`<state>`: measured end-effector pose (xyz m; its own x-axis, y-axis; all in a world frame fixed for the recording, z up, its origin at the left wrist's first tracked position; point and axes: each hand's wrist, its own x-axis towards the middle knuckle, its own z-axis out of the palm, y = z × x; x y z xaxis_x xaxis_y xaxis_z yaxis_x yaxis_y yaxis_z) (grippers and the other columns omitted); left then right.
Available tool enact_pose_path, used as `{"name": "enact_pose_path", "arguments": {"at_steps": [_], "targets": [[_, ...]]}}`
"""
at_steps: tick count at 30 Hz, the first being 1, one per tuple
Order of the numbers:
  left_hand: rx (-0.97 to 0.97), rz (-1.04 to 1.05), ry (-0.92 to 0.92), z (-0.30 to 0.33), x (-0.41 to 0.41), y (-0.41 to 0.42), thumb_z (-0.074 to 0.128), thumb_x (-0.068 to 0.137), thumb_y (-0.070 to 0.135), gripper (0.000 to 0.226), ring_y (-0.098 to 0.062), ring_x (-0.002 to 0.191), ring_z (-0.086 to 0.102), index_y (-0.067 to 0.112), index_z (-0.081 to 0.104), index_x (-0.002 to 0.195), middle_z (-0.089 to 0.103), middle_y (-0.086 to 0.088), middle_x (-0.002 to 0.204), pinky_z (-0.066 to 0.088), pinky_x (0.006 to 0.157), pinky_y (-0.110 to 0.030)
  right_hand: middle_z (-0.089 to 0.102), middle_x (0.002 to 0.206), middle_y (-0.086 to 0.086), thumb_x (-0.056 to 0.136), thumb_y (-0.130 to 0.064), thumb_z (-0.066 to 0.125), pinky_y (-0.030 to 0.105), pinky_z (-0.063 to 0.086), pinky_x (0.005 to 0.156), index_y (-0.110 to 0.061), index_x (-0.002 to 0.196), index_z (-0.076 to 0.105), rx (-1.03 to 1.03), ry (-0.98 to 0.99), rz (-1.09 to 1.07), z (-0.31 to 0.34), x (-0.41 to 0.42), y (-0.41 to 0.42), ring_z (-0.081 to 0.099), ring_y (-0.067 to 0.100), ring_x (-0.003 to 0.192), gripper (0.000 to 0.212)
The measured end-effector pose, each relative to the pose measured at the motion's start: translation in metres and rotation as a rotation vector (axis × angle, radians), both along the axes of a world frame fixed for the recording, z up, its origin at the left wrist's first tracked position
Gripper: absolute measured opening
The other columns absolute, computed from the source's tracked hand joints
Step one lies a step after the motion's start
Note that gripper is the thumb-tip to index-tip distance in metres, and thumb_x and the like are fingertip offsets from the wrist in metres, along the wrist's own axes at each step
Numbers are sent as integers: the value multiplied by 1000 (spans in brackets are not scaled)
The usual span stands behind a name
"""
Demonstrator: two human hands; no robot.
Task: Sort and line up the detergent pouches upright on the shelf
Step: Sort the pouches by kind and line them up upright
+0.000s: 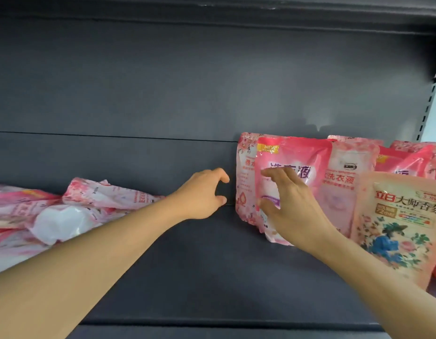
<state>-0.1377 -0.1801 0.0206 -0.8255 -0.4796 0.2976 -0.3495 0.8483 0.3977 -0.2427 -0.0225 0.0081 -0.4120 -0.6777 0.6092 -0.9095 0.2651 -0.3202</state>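
Several pink detergent pouches stand upright at the right of the dark shelf (187,277). The front pink pouch (322,182) leans against another pink pouch (245,174) behind it. A peach floral pouch (397,226) stands nearest me at the far right. My right hand (290,206) is spread in front of the front pink pouch, fingers straight, touching or just off its face. My left hand (202,194) hovers just left of the pouches, thumb and fingers loosely curved, holding nothing. A heap of pink pouches (65,211) lies flat and crumpled at the left.
The shelf's back panel (163,94) is dark grey, and an upper shelf edge (236,11) runs overhead. A slotted upright (427,111) stands at the right end. Bare shelf lies between the heap and the standing pouches.
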Motion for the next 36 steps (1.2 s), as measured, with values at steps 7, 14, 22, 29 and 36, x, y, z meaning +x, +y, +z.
{"name": "enact_pose_path", "arguments": {"at_steps": [7, 14, 22, 29, 36], "targets": [[-131, 184, -176, 18, 92, -67, 54, 93, 24, 37, -18, 117, 45, 23, 46, 130, 46, 0, 133, 37, 89, -28, 43, 135, 0, 90, -28, 60, 25, 38, 100, -21, 131, 45, 223, -142, 155, -9, 39, -67, 49, 17, 120, 45], [-157, 293, -366, 18, 150, -145, 56, 88, 20, 39, -16, 106, 47, 23, 50, 127, 52, 0, 131, 40, 86, -26, 48, 134, 2, 89, -31, 60, 25, 41, 94, -17, 137, 39, 433, -474, 168, -20, 67, -149, 50, 17, 119, 55], [-107, 189, -401, 5, 163, -195, 65, 84, 33, 51, -21, 121, 45, 26, 47, 132, 45, -1, 136, 40, 92, -26, 61, 80, 12, 94, -7, 51, 31, 51, 65, -1, 92, 59, 41, -1315, 1, -35, 79, -229, 60, 24, 70, 10], [-85, 66, -290, -2, 167, -211, 67, 83, 24, 45, -17, 117, 48, 26, 53, 126, 51, 1, 131, 41, 90, -25, 54, 67, 5, 93, -7, 55, 16, 45, 35, -8, 69, 55, -75, -1546, -128, -38, 80, -251, 50, 13, 55, 23], [24, 29, -198, 4, 169, -220, 55, 88, 7, 42, -16, 122, 49, 28, 54, 124, 52, 6, 135, 41, 100, -29, 56, 78, 9, 94, 5, 45, 24, 53, 43, -13, 72, 41, -391, -1265, 99, -8, 72, -246, 62, 17, 60, 29]]}}
